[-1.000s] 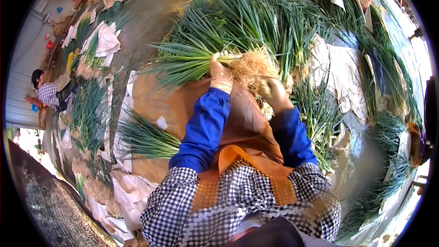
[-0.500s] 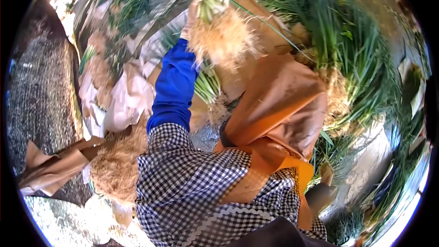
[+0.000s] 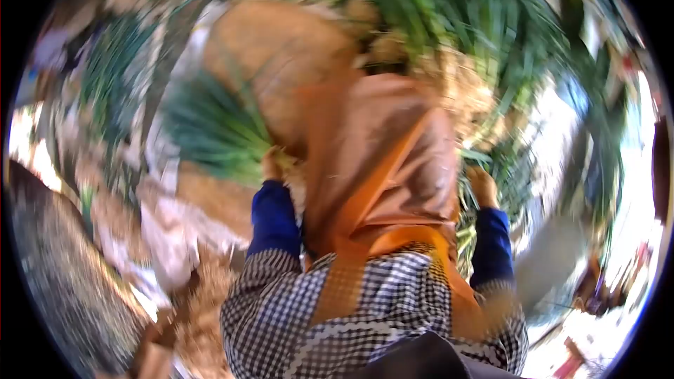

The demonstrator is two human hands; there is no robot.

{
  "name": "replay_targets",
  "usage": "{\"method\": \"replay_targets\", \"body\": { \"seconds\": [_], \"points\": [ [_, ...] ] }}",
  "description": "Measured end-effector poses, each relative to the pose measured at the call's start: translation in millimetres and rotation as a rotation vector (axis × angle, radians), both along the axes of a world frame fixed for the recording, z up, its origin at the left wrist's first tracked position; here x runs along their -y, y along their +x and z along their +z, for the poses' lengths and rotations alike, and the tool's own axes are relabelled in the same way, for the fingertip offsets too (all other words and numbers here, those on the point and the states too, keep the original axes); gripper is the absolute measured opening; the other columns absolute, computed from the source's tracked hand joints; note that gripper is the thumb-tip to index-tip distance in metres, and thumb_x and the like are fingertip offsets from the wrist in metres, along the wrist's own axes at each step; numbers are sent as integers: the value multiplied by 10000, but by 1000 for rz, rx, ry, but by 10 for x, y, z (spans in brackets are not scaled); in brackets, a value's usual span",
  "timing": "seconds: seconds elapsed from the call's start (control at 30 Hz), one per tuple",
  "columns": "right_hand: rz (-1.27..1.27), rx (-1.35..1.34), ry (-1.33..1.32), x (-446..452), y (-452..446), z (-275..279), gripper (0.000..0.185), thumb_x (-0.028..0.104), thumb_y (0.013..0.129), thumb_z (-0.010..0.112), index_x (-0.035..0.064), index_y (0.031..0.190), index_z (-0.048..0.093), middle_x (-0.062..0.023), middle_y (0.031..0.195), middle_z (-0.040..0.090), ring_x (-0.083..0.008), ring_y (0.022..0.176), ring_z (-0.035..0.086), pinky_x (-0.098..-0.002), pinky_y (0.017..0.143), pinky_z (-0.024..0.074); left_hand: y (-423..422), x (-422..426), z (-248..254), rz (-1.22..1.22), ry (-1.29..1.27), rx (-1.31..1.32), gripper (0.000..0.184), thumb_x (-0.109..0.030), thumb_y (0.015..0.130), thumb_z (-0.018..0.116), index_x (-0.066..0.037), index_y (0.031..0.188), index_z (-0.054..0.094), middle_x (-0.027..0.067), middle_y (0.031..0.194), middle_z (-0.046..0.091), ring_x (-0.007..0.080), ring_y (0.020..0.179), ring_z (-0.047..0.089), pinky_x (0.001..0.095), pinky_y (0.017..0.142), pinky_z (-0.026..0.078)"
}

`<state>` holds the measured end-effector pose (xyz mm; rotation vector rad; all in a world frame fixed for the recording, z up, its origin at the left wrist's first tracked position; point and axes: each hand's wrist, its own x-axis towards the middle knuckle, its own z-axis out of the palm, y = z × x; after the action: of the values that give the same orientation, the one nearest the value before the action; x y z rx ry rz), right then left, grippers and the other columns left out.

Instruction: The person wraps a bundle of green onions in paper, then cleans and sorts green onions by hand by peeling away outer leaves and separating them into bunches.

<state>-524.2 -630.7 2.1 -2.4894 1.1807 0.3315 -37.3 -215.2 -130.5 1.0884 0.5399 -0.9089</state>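
My left hand (image 3: pixel 274 163) is closed round the stem end of a bunch of green onions (image 3: pixel 217 126), whose leaves fan out to the upper left over brown cardboard (image 3: pixel 210 189). To the right of my lap, my right hand (image 3: pixel 482 186) hangs low among loose green leaves (image 3: pixel 507 161). Its fingers look curled, but blur hides what is in them. Between both hands an orange apron (image 3: pixel 393 168) covers my lap.
A large heap of green onions (image 3: pixel 484 14) with pale matted roots (image 3: pixel 460 88) lies ahead and to the right. More leaves (image 3: pixel 116 77) lie at the far left. Crumpled pale paper (image 3: pixel 182 228) and brown root fibre (image 3: pixel 203 309) are near my left side.
The root-heavy bunch raised in my left hand is no longer there. That hand has dropped and moved back to the bunch lying on the cardboard. My right hand has come into view.
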Motion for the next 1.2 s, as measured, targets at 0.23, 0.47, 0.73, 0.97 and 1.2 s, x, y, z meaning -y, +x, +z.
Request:
{"method": "replay_targets", "body": {
  "seconds": [0.23, 0.47, 0.73, 0.97, 1.2],
  "points": [
    [220, 80, -129, -135, 1244, 419, 257, 234, 820, 482, 103, 1030, 552, -96, 1076, 557, -272, 988, 522, -388, 824, 421, -422, 895, 1629, -171, 780, 389, 260, -147, 783, 580, 14, 984, 536, 104, 861, 586, 202, 621, 553, 307, 518, 465],
    [-42, -359, 166, -718, -431, -218, 399, 430, 812, 499, 168, 1107, 557, -82, 1006, 579, -249, 881, 581, -433, 794, 415, -593, 492, 1374, -436, 741, 332, 274, -144, 794, 570, 18, 1012, 534, 107, 881, 584, 199, 662, 556, 307, 558, 469],
    [-165, -503, 453, -743, -688, 641, 342, 349, 804, 497, 71, 934, 648, -140, 954, 637, -309, 897, 608, -402, 738, 494, -701, 321, 1674, -464, 793, 370, 291, -141, 806, 560, 23, 1045, 531, 111, 905, 581, 196, 709, 559, 308, 604, 473],
    [-705, 197, 295, 377, 772, 105, 446, 463, 802, 530, 67, 967, 653, -180, 852, 637, -299, 843, 613, -370, 736, 469, -335, 1484, 2558, -377, 596, 1297, 341, -143, 846, 524, 35, 1136, 503, 120, 985, 563, 189, 879, 540, 319, 781, 449],
    [-872, 1150, 695, -13, 651, 958, 247, 199, 817, 574, -14, 934, 617, -49, 778, 623, -131, 706, 563, -248, 687, 450, -1900, 3019, 3746, -1081, 15, 1497, 164, -106, 849, 540, -26, 980, 599, 61, 1016, 589, 136, 943, 548, 265, 854, 430]
  ]
}}
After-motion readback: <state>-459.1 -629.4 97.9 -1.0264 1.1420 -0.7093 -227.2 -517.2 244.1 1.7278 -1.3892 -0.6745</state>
